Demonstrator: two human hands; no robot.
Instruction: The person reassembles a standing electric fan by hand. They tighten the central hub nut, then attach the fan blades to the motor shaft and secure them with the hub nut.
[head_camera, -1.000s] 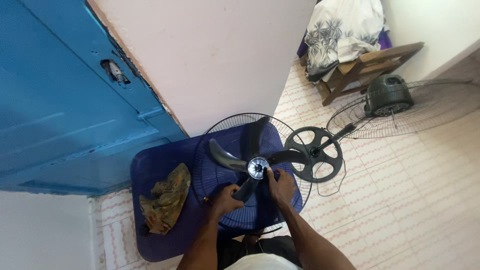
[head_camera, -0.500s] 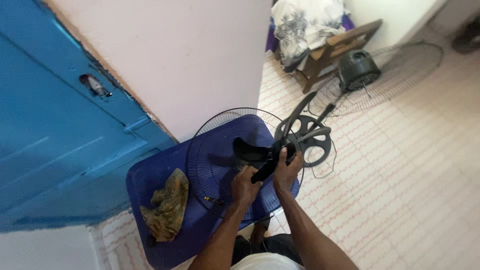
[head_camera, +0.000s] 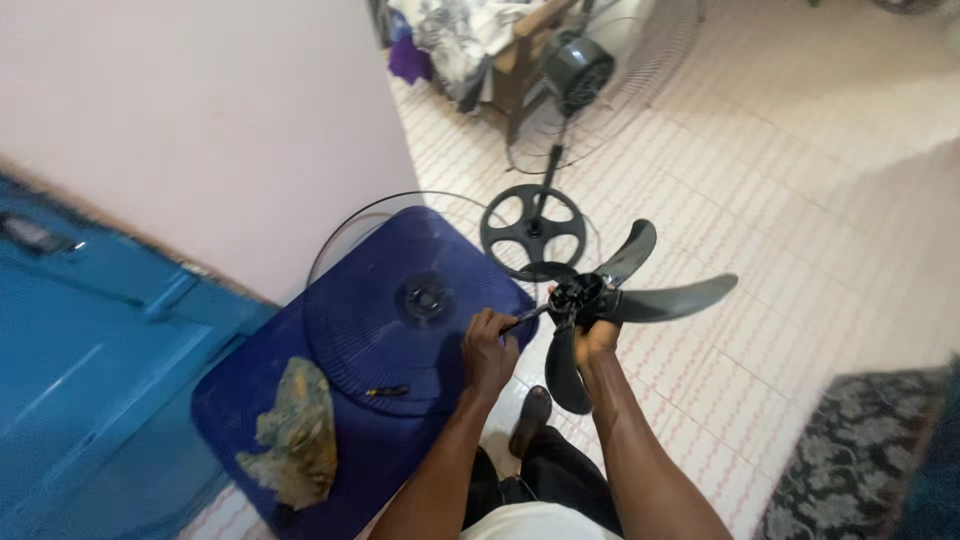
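1. Lifted off the grille (head_camera: 400, 310) since half a second ago, the blade (head_camera: 610, 300) now hangs right of the table (head_camera: 250, 400), over the tiled floor (head_camera: 800, 300).
2. On the table's left end lies a rag (head_camera: 290, 440); a small screwdriver (head_camera: 385, 391) rests on the grille.
3. My left hand (head_camera: 488, 350) is curled shut on a thin tool (head_camera: 528, 315) pointing right at the blade's hub.
4. My right hand (head_camera: 597, 338) grips that hub from below; it is the nearer hand, one blade hanging downward.

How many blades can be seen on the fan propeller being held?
3. On the fan propeller in the right hand: one points up-right, one points right, one hangs down beside the wrist. None appear hidden.
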